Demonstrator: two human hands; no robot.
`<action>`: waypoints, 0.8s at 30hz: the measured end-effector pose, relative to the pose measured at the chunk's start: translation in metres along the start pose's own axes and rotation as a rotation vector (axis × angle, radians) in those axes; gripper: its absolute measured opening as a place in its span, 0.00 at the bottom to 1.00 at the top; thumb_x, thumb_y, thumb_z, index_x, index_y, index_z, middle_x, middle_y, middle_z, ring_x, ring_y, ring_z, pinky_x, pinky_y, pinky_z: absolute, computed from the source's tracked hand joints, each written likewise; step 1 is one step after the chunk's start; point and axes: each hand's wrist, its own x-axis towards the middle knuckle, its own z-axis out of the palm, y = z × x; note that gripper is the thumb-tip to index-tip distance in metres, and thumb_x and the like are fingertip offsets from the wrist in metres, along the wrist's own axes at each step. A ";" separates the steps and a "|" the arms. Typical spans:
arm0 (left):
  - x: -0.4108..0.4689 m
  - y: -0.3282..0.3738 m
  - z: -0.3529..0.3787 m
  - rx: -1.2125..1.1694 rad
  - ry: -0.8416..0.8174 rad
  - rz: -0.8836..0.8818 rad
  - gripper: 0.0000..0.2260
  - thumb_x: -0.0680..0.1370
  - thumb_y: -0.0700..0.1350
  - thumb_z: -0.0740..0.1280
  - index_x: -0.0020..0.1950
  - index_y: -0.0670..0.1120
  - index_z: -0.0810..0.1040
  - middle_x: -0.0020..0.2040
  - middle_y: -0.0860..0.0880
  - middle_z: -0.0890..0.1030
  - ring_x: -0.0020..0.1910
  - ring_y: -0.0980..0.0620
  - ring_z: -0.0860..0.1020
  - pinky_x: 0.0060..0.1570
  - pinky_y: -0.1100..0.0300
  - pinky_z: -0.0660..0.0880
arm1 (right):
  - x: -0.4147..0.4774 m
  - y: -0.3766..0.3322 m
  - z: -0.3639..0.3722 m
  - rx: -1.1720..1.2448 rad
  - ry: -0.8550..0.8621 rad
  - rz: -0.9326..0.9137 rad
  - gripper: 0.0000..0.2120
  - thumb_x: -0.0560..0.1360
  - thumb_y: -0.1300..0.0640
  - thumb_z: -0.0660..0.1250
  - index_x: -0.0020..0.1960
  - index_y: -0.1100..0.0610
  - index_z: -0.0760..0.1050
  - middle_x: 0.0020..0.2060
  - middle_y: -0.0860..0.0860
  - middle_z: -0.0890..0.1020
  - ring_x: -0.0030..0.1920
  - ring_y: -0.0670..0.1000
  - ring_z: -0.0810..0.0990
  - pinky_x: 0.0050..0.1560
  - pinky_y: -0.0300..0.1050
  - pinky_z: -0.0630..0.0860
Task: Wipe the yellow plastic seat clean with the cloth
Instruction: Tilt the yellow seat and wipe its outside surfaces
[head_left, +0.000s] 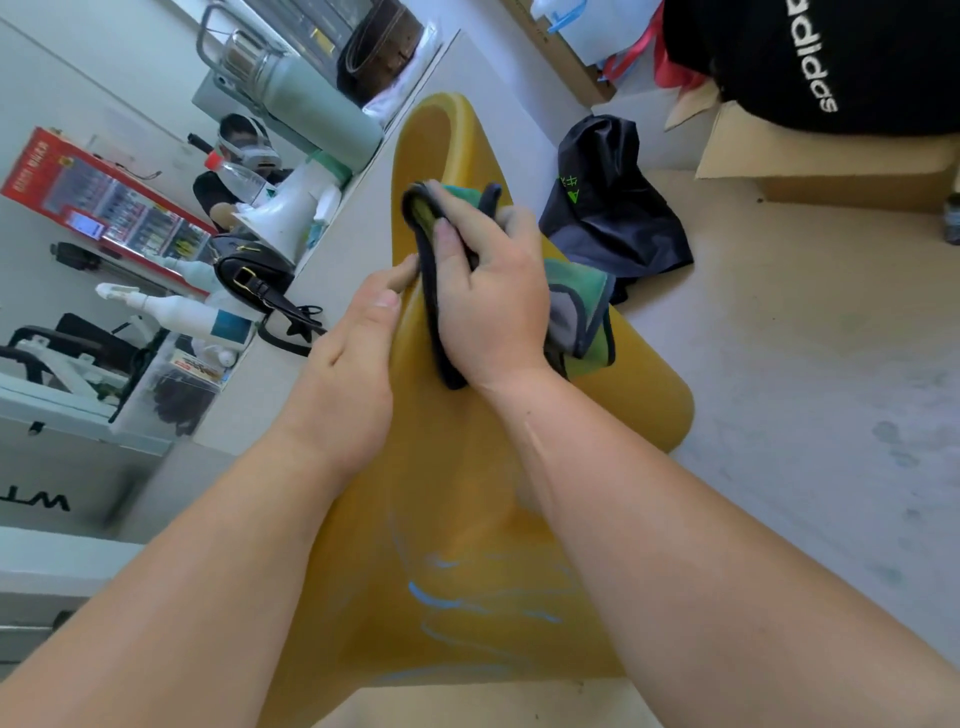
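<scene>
I see my right hand (488, 306) pressing the green cloth (582, 306) onto the yellow seat (467, 519), my left hand (348, 364) steadying its left edge; blue marks (441, 597) nearer.

I see a pale beige speckled floor (810, 364), a brown cardboard box (831, 161) at upper right, a crumpled dark cloth bag (613, 208) on the floor, a cluttered white table (332, 218) at left, even daylight

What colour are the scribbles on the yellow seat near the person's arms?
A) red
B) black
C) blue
C: the scribbles on the near part of the seat are light blue, and the cloth in the right hand is farther up, not on them.
</scene>
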 end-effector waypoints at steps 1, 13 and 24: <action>-0.004 0.014 0.003 0.017 -0.012 0.018 0.18 0.83 0.59 0.52 0.70 0.61 0.72 0.60 0.67 0.75 0.60 0.71 0.71 0.63 0.72 0.67 | -0.005 0.014 -0.002 0.014 0.021 0.062 0.15 0.82 0.54 0.64 0.67 0.47 0.79 0.47 0.51 0.71 0.46 0.45 0.72 0.49 0.33 0.68; -0.019 0.026 0.011 0.040 0.070 0.028 0.19 0.85 0.53 0.47 0.74 0.61 0.67 0.71 0.58 0.71 0.70 0.58 0.68 0.74 0.53 0.62 | -0.103 0.074 -0.022 -0.181 -0.116 0.842 0.21 0.86 0.50 0.51 0.77 0.48 0.67 0.66 0.53 0.71 0.51 0.50 0.70 0.49 0.40 0.62; -0.017 0.018 0.010 0.083 0.066 0.068 0.19 0.85 0.52 0.48 0.74 0.62 0.67 0.68 0.66 0.68 0.65 0.70 0.64 0.70 0.68 0.59 | -0.087 0.128 -0.022 -0.272 -0.111 0.668 0.17 0.85 0.51 0.56 0.68 0.51 0.77 0.58 0.53 0.78 0.56 0.51 0.75 0.56 0.41 0.68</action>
